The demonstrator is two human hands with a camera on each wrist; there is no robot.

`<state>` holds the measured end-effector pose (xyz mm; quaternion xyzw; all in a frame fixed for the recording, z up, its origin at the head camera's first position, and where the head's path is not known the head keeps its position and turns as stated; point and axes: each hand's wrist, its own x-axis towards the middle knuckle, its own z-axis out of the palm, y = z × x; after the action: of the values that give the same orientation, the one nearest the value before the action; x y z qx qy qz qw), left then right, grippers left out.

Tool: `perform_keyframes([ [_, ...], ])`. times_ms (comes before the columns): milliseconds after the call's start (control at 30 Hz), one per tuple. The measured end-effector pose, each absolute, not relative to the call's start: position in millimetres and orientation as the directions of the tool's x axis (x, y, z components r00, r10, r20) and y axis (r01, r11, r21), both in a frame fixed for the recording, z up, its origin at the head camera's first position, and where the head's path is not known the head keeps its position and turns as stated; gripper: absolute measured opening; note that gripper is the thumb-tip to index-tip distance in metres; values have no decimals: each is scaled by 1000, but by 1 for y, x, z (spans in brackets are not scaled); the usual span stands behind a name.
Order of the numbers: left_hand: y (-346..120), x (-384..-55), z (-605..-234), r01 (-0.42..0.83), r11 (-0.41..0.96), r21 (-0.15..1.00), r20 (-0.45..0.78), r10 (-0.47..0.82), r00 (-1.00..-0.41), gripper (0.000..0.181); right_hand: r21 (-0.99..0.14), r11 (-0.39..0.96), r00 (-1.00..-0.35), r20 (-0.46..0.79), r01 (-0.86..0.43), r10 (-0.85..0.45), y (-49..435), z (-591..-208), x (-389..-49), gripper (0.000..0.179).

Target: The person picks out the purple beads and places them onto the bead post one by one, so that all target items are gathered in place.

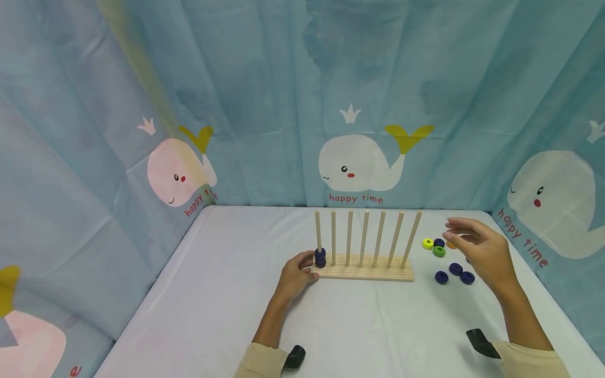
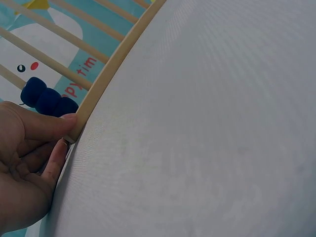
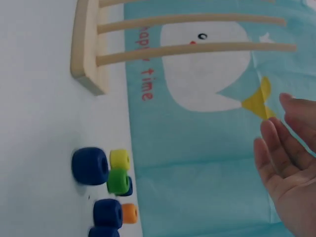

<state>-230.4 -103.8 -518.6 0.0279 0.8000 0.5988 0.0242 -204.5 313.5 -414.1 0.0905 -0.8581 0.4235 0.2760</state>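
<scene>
A wooden peg rack (image 1: 363, 272) with several upright pegs stands on the table. Dark blue beads (image 1: 320, 258) are stacked on its leftmost peg, three of them visible in the left wrist view. My left hand (image 1: 295, 278) grips the left end of the rack's base, thumb at the front edge. Above the loose beads at the right, my right hand (image 1: 482, 252) is raised with fingers extended and nothing in them. Beneath it lie several dark blue beads (image 1: 456, 269), a yellow bead (image 1: 427, 243), a green bead (image 1: 438, 251) and an orange bead (image 3: 129, 213), partly hidden by the hand in the head view.
A white cloth covers the table (image 1: 212, 294). Behind it and along both sides hangs a light blue curtain (image 1: 264, 157) printed with whales. Dark straps (image 1: 295, 357) show at both sleeve cuffs.
</scene>
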Motion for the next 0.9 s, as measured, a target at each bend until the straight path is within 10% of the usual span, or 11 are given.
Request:
perform_keyframes([
  [900,-103,-230,-518,20,277,961,1,70,-998,64,-645,757,-981,193,-102,32,365,-460,-206,63],
])
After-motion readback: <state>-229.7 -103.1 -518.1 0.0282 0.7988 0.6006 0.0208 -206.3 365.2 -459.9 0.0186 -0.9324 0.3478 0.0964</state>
